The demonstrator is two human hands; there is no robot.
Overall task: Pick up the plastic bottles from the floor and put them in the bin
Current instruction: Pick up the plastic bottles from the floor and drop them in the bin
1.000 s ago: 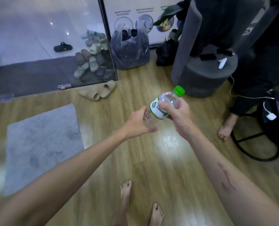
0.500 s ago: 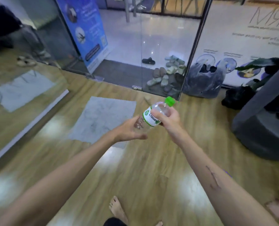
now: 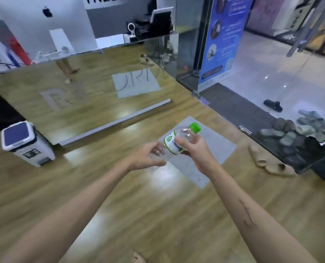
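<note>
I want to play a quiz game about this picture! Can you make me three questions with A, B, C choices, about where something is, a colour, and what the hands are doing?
1. Where is the bin?
A. on the floor at the left
B. on the grey mat
C. behind the glass door

2. What colour is the bottle's cap?
A. red
B. green
C. blue

3. How is the bottle held?
A. lying on the floor
B. in one hand only
C. in both hands

Answers:
1 A: the bin stands on the wooden floor, left of the hands.
2 B: the bottle has a bright green cap.
3 C: the left hand holds its bottom and the right hand its top.
</note>
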